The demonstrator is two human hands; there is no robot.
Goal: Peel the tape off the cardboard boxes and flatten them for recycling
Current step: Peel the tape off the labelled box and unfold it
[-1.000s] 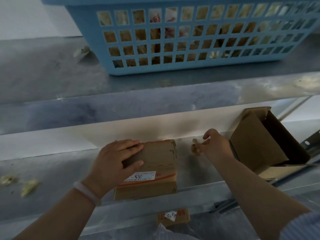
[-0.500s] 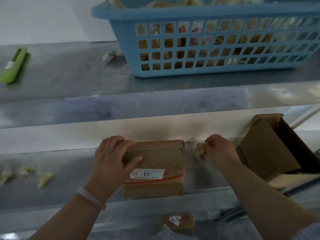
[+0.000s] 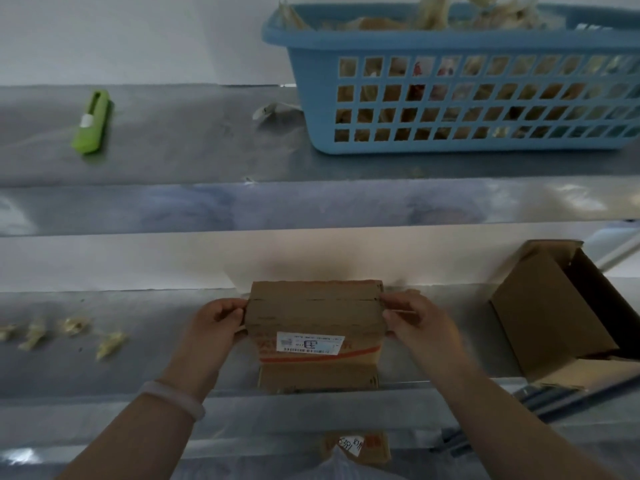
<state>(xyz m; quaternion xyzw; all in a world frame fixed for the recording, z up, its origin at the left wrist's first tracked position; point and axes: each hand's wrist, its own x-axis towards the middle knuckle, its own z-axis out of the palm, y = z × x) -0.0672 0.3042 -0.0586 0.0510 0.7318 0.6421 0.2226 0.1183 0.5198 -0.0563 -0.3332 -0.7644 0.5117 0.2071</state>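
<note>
fingers (image 3: 232,311) of my left hand (image 3: 214,329) curl against the left edge of the small box (image 3: 315,317), and my right hand (image 3: 417,323) pinches the right edge just at the dark seam across its top. the small box sits on the lower metal shelf (image 3: 138,368), near the front lip, with its white label (image 3: 310,342) facing me and its flaps closed. i judge this box is at the start of its peel: the seam is not opened, and i can't tell in this light whether tape lies over it. next i'd want a fingertip under a tape end at that seam while the other hand braces. an opened box (image 3: 547,317) lies well to the right, tape scraps (image 3: 72,325) to the left, and a green cutter (image 3: 92,122) and blue basket (image 3: 450,39) sit above.
</note>
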